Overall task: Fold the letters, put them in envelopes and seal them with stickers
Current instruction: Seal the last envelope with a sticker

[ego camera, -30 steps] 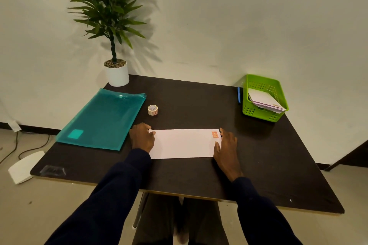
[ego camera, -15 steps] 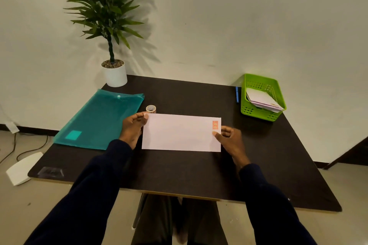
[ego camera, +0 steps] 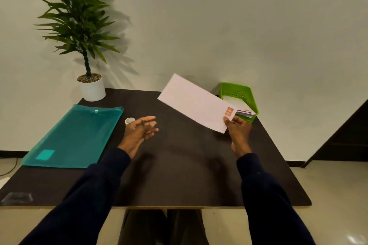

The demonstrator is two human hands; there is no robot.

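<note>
A long white envelope (ego camera: 196, 103) with an orange stamp (ego camera: 229, 111) near its right end is in the air, tilted, just left of the green basket (ego camera: 250, 94). My right hand (ego camera: 239, 128) pinches its stamped corner from below. Over the table's middle my left hand (ego camera: 140, 132) hovers with fingers spread and holds nothing. A small roll of stickers (ego camera: 129, 120) stands on the table right behind the left hand. The basket holds several other envelopes (ego camera: 242, 108).
A teal plastic document folder (ego camera: 73, 137) lies on the left of the dark table (ego camera: 183, 175). A potted plant (ego camera: 90, 87) stands at the back left corner against the wall. A small clear wrapper (ego camera: 17, 198) lies at the front left corner.
The envelope has been lifted from the table's middle and swung right towards the basket. My left hand has let go of it; only the right hand holds it.
</note>
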